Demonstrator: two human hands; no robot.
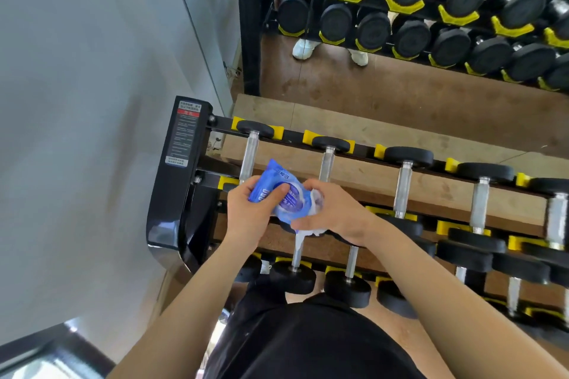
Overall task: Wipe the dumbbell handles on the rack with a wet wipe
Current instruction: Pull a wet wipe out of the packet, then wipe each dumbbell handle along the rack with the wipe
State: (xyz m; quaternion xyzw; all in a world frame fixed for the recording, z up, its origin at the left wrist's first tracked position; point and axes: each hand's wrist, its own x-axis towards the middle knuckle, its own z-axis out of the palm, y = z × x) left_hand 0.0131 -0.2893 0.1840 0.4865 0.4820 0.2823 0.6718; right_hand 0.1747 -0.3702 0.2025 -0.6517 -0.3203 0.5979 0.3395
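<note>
While the left hand (246,214) is gripping the wipe packet (275,191) and the right hand (334,212) pinching out a wipe (309,231), dumbbell handles (248,157) are running away from both at the rack (181,144)'s left end.

Wipe packet (271,191) – blue, white lettering and a white oval patch. Wipe (308,232) at its near right corner – white. Dumbbell heads (408,156) matte black; handles (403,184) bright silver. Rack frame (172,209) glossy black, cradles (309,136) yellow. Label (184,132) on the rack's left end: black with a red band and pale print. Wall (92,101) at left pale grey. Floor (338,123) mottled brown wood. Shoes (303,48) far off, white. Garment (308,341) nearest, black.
</note>
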